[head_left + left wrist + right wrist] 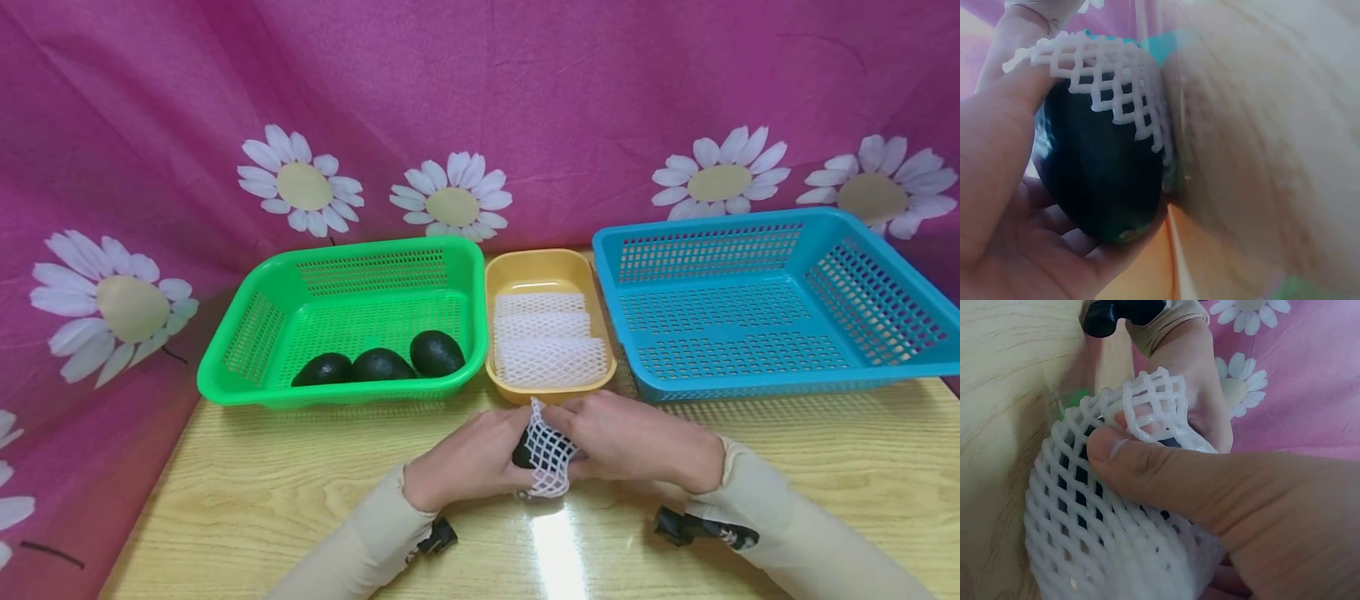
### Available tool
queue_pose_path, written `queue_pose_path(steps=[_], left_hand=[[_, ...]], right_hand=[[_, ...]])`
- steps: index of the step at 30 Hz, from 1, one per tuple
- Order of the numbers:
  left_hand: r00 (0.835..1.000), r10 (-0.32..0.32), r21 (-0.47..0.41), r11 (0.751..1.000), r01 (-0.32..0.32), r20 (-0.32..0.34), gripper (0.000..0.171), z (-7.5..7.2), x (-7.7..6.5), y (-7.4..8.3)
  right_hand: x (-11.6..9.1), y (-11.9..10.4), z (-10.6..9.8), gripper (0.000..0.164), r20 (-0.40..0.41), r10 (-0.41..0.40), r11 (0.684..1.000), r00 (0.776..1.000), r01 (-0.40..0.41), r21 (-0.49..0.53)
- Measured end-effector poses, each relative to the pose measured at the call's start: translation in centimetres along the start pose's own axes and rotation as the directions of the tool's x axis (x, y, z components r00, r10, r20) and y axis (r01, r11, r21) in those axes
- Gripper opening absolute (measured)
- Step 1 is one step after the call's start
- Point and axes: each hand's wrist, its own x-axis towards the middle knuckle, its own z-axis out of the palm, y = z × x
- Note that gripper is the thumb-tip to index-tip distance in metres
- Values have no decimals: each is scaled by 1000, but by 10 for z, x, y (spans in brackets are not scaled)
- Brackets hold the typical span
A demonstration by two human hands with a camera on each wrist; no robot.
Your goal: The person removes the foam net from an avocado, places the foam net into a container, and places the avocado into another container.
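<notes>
A dark avocado (1097,175) rests in my left hand (480,454), its fingers and thumb curled round it. A white foam net sleeve (549,454) covers one end of the avocado; in the left wrist view the other end, with its stem spot, is bare. My right hand (630,437) grips the net from the opposite side. Its thumb (1141,465) presses on the mesh in the right wrist view, while its other fingers are mostly hidden. Both hands are just in front of the yellow tray (551,265), which holds several white foam nets (551,358).
Three dark avocados (381,365) lie along the near side of the green basket (345,400) at left. At right stands a blue basket (750,383) with perforated walls. A wooden table (247,500) bears them all, and a pink flowered cloth (555,100) hangs behind.
</notes>
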Motion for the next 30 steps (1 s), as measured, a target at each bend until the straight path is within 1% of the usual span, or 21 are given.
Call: queue_pose_path(steps=[4, 8, 11, 15, 18, 21, 26, 30], left_hand=[[1000, 23, -41, 999, -23, 8, 56, 1, 0, -1], [999, 44, -52, 998, -44, 4, 57, 2, -1, -2], [998, 55, -61, 997, -55, -2, 54, 4, 0, -2], [998, 58, -33, 998, -57, 10, 53, 5, 0, -1], [999, 43, -1, 999, -43, 30, 58, 5, -1, 0], [998, 34, 9, 999, -34, 44, 61, 4, -2, 0], [998, 40, 26, 999, -41, 55, 60, 3, -2, 0], [998, 46, -3, 999, -46, 51, 57, 3, -2, -1]], right_hand=[[0, 0, -1, 41, -4, -9, 1000, 1000, 10, 28], [-1, 1, -2, 32, -14, -24, 999, 1000, 24, 47], [0, 1, -2, 30, -5, -21, 998, 1000, 22, 54], [-1, 0, -4, 30, 26, 3, 998, 1000, -4, 66], [-1, 0, -5, 31, 44, 18, 997, 999, -21, 74], [-2, 1, -5, 29, 55, 25, 995, 998, -30, 90], [-3, 2, -6, 29, 70, 40, 994, 997, -47, 99], [-3, 2, -7, 28, 79, 54, 995, 995, -61, 85]])
